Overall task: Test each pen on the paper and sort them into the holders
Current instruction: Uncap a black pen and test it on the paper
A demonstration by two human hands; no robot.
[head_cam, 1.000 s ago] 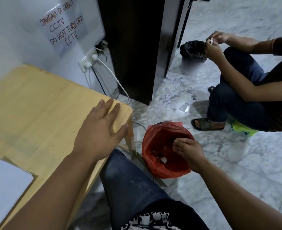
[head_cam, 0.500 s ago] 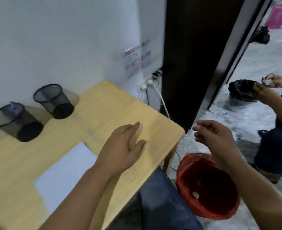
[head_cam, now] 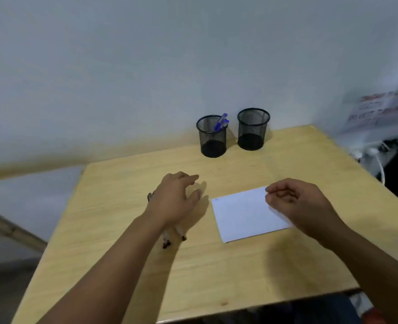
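Pens (head_cam: 172,235) waiting by our hands

We are holding nothing: left hand (head_cam: 173,202) loose above them, right hand (head_cam: 296,202) curled over paper (head_cam: 242,216). We should pinch one.

Tabletop (head_cam: 240,265): pale wood grain, smooth, faint sheen. Left holder (head_cam: 213,139) and right holder (head_cam: 252,130): black wire mesh, matt, solid dark bases. Pens (head_cam: 221,122) in left holder: blue plastic, slightly glossy. Paper (head_cam: 242,216): white, matt, flat. Wall (head_cam: 146,66): painted, smooth, matt. Cable (head_cam: 380,169): white plastic.
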